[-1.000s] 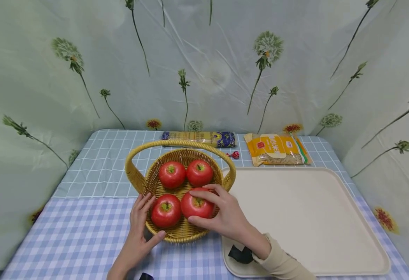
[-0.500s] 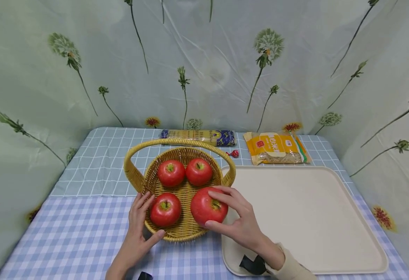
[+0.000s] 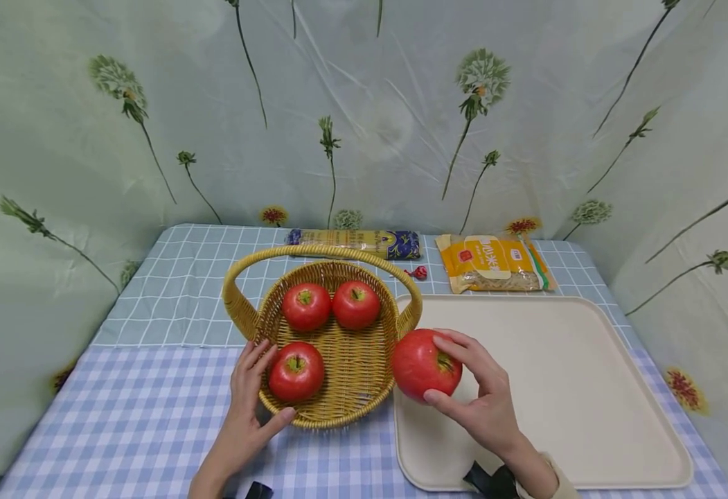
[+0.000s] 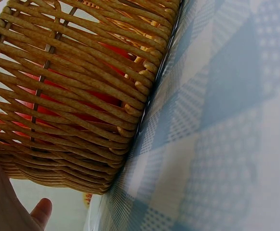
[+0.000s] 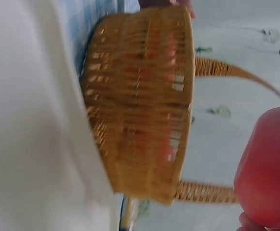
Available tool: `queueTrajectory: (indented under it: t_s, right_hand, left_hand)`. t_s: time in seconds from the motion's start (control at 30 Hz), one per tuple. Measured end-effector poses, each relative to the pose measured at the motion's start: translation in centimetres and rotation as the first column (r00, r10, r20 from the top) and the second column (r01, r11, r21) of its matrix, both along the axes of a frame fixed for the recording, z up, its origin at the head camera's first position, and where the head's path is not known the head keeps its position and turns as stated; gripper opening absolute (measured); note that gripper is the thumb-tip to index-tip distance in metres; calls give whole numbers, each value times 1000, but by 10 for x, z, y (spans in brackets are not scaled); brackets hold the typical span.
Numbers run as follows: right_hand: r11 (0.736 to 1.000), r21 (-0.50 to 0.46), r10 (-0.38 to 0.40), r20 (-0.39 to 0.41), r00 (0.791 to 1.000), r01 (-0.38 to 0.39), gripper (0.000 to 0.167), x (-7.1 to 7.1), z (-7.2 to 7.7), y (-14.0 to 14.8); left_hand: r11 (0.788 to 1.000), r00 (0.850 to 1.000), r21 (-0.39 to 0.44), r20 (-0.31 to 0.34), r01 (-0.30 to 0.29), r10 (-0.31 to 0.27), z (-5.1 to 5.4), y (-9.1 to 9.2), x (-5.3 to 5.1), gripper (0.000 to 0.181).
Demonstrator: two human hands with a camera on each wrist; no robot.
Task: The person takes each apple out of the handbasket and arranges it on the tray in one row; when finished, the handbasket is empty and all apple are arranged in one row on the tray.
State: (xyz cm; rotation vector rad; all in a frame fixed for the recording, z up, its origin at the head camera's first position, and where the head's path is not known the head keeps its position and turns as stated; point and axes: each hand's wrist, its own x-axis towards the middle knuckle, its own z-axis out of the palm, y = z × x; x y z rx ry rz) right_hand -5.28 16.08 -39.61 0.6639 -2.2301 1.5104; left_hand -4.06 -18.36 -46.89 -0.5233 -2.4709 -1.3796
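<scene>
Head view: the right hand's [image 3: 485,402] grip holds an apple [image 3: 422,365] just right of the basket [image 3: 360,367]. Left hand [image 3: 245,416] touches the basket's left rim — grip wide, thumb spread. Three more apples [image 3: 296,372] lie inside.

Left wrist view: basket stands on checked cloth [image 4: 231,96].

Right wrist view: held apple shows apart from basket wall.

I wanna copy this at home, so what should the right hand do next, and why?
Probably lower the red apple gently onto the beige tray: the right hand holds it outside the wicker basket, over the tray's left side, and the tray has plenty of bare space.
</scene>
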Motion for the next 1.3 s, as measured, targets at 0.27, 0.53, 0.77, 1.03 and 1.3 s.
queueTrajectory:
  t_s: [0.27,0.53,0.77,1.03,1.3]
  right_hand:
    - [986,56,-158,62,986,154,67,0,-10,21]
    - [972,149,-201,106,974,184,58,0,-3,19]
    - [963,194,-217,145,965,187,54,0,1,15]
    - [953,258,-208,185,960,157,58,-14,-46,32]
    - [950,284,-196,224,955,129,57,-15,-50,28]
  left_hand:
    - [1000,1000,2,13,-2,2,-1,-1,-1,86]
    - [1000,1000,-9,29,-10,11,-1,-1,0,86]
    - [1000,1000,-6,16,-3,3,-2,-1,-1,86]
    - [1000,1000,-4,14,4,-4,-1,-1,-1,85]
    - [1000,1000,-1,10,-1,1,1,0,1,85]
